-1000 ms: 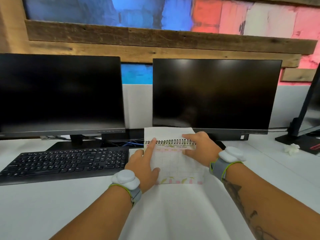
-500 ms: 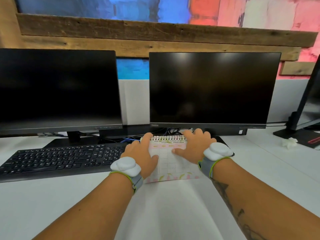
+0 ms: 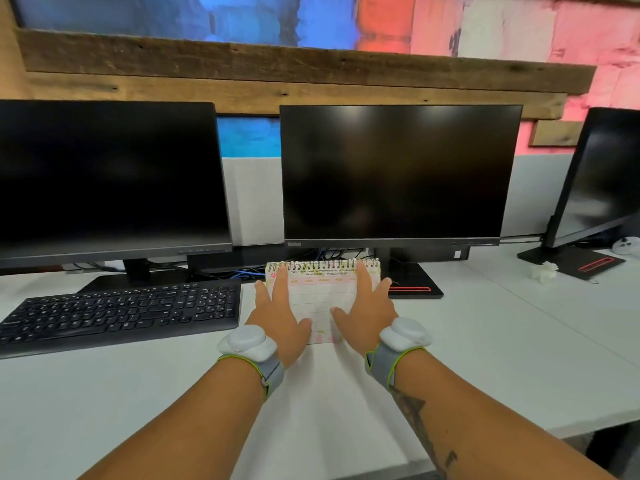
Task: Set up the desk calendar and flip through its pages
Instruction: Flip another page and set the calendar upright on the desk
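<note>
A spiral-bound desk calendar [image 3: 323,292] with a pink header and a white grid page stands on the white desk [image 3: 485,358], just in front of the middle monitor. My left hand [image 3: 278,315] lies flat over its left side, fingers spread, index finger reaching the spiral. Over the right side rests my right hand [image 3: 365,311], fingers likewise spread. Neither hand grips anything. The calendar's lower corners are hidden behind my hands.
A black keyboard [image 3: 117,315] sits left of the calendar. Behind stand a left monitor [image 3: 107,178], a middle monitor [image 3: 398,171] and a third [image 3: 602,174] at far right on a black base. A crumpled white scrap [image 3: 543,271] lies right.
A page that stood raised above the spiral has gone down behind. Both hands let go of the top edge and now lie flat with fingers spread on the front page.
</note>
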The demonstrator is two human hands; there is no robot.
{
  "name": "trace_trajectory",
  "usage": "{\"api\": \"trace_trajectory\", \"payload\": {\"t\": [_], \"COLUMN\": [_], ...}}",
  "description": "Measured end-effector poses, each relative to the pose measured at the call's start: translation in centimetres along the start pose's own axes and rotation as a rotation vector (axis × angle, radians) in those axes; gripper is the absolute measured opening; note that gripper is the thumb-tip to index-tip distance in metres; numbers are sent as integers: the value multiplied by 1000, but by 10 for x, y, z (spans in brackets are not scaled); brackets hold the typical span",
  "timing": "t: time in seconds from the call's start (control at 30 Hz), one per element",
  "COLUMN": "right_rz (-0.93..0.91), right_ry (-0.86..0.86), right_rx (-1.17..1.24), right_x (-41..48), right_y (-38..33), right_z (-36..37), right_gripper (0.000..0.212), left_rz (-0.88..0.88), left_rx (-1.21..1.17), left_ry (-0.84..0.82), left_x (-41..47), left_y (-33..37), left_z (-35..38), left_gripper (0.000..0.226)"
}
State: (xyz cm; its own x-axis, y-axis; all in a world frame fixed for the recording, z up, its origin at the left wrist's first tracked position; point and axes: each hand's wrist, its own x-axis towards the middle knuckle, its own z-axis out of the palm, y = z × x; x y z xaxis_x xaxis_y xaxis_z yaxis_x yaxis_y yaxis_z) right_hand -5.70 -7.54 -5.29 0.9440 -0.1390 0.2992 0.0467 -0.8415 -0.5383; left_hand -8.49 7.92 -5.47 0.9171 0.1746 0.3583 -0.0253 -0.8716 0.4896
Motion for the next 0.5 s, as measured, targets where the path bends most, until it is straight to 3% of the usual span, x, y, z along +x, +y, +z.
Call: {"api": "trace_trajectory", "payload": {"t": [0.3,0.4,0.5], "right_rz": [-84,-170,-112], "right_ry": [-53,-24,-25], "right_rx": [85,145,201], "right_x": [-24,-31,-33], "right_y": [-4,-3,-3], "right_z": [-19,-24,-31], "right_gripper": [81,71,59], "left_rz": [-37,6,6], "left_rx": [-10,-40,-53], "left_ry": [-31,28,65], "left_x": [-16,-19,-21], "left_y": [12,11,13], "left_z": [-6,-7,-12], "left_gripper": [90,77,60]}}
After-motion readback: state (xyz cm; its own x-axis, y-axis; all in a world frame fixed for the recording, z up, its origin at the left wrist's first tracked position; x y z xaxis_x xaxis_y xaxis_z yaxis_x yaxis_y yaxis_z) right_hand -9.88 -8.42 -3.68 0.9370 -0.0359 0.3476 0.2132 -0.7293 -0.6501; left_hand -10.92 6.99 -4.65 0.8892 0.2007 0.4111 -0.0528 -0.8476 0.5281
